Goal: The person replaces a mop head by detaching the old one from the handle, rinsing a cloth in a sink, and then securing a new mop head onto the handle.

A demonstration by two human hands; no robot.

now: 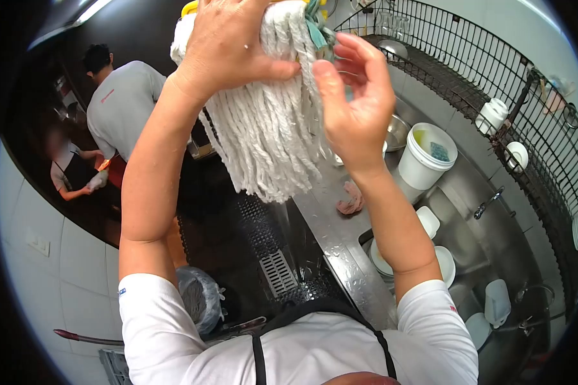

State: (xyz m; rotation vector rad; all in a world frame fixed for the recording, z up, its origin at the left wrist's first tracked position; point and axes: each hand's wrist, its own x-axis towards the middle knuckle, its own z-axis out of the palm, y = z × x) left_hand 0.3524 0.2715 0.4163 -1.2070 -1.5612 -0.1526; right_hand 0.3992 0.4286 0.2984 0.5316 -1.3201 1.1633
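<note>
A white string mop head (263,141) hangs in front of me, its strands pointing down. Its yellow holder (189,9) shows at the upper edge, partly cut off by the frame. My left hand (231,48) grips the upper part of the mop head, with the thumb stretched across the strands. Beside the mop's right side is my right hand (359,106), thumb and curved fingers apart, with nothing visible in it. A green cloth strip (315,32) is tied at the mop's upper right corner, close to the right fingertips.
To the right runs a steel sink (488,237) with white dishes (444,266) in it. A white bucket (424,163) and a pink cloth (350,199) sit beside it. A wire rack (456,48) lines the wall. Two people (122,102) stand at left; a lined bin (199,298) stands below.
</note>
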